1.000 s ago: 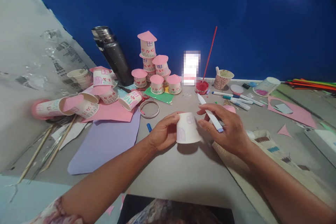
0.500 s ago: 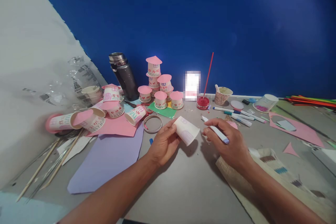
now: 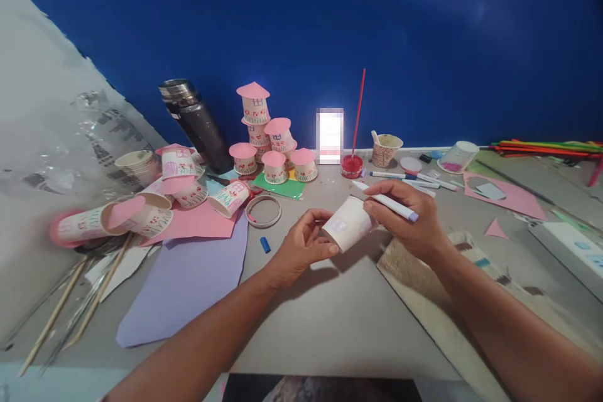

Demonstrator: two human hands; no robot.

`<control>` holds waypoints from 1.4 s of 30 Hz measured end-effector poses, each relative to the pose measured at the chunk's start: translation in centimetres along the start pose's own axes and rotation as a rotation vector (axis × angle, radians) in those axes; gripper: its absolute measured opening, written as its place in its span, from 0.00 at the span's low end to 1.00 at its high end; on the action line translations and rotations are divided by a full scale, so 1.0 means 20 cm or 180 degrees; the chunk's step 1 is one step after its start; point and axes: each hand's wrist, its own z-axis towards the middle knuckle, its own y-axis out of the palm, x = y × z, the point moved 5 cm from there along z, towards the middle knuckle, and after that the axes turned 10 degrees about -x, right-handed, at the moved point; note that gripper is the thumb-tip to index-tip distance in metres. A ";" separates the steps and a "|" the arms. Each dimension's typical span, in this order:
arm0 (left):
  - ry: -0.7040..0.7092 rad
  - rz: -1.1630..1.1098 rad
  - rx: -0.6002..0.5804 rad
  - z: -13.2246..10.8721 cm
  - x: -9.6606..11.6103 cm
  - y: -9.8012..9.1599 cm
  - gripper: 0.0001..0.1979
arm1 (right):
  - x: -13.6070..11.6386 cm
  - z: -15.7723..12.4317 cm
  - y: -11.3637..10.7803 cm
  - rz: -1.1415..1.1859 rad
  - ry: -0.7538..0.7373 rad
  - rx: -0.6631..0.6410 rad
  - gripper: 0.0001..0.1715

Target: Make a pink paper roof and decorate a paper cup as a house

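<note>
A white paper cup (image 3: pixel 347 226) lies tilted between my hands, with a purple window and a purple door shape drawn on its side. My left hand (image 3: pixel 306 245) grips the cup near its lower left end, the thumb pressed to the wall. In my right hand (image 3: pixel 409 210) is a white marker (image 3: pixel 391 202) with a purple end, its tip pointing up and left. The fingers of that hand are close against the cup's right end; whether they touch it I cannot tell. A small blue cap (image 3: pixel 265 245) rests on the table to the left.
Decorated cups with pink roofs stand stacked (image 3: pixel 255 107) at the back, and more lie at the left beside a dark flask (image 3: pixel 198 125). Purple paper (image 3: pixel 188 289), a tape roll (image 3: pixel 264 210), a red paint pot (image 3: pixel 352 167), several markers and a cloth (image 3: pixel 424 289) surround my hands.
The cup has turned: its window side now faces lower left and its door side lies toward my right hand. My right hand, with the marker, has come up to the cup. The camera view has shifted.
</note>
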 end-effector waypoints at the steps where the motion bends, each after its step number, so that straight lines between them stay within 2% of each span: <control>1: 0.0029 0.0095 -0.0073 0.00 0.02 0.00 0.30 | -0.01 0.00 0.00 -0.0036 -0.0040 -0.0090 0.08; 6: 0.0139 0.0883 -0.0256 -0.03 0.10 0.06 0.45 | -0.03 -0.01 0.04 -0.0027 -0.0312 -0.0770 0.06; 9: 0.0173 0.1362 -0.0353 -0.04 0.12 0.10 0.46 | -0.04 -0.01 0.07 0.0141 -0.0438 -0.1010 0.06; 11: 0.0201 0.1486 -0.0361 -0.04 0.11 0.11 0.44 | -0.04 0.00 0.06 0.0190 -0.0388 -0.0874 0.06; 16: 0.0290 0.1236 -0.0059 -0.03 0.08 0.05 0.43 | 0.03 0.00 0.03 0.0548 0.0202 -0.0543 0.11; 21: 0.0255 0.1226 0.0052 -0.03 0.06 0.04 0.45 | 0.06 0.00 0.03 0.0560 0.0134 -0.0482 0.11; 24: 0.0150 0.1669 -0.0092 -0.04 0.05 0.06 0.48 | 0.05 0.00 0.05 0.0489 -0.0047 -0.0565 0.10; 28: 0.0644 0.2728 -0.0185 -0.04 0.08 0.08 0.47 | 0.03 0.00 0.09 0.0387 -0.0230 -0.0685 0.08; 30: 0.0807 0.2946 -0.0111 -0.04 0.09 0.08 0.44 | 0.02 0.00 0.09 0.0326 -0.0350 -0.0572 0.07; 33: 0.0612 0.2668 0.0212 -0.04 0.10 0.06 0.40 | 0.02 -0.03 0.06 0.0385 -0.0468 -0.0141 0.10; 36: 0.0377 0.2006 0.0474 -0.02 0.10 0.02 0.39 | 0.01 -0.07 0.00 0.0381 -0.0614 0.0238 0.10; 39: 0.0308 0.1235 0.0494 0.00 0.09 -0.02 0.40 | -0.05 -0.10 -0.02 0.0093 -0.0867 0.0227 0.06; 42: 0.0368 0.0913 0.0529 0.02 0.07 -0.04 0.43 | -0.13 -0.12 0.00 -0.0279 -0.1214 0.0096 0.06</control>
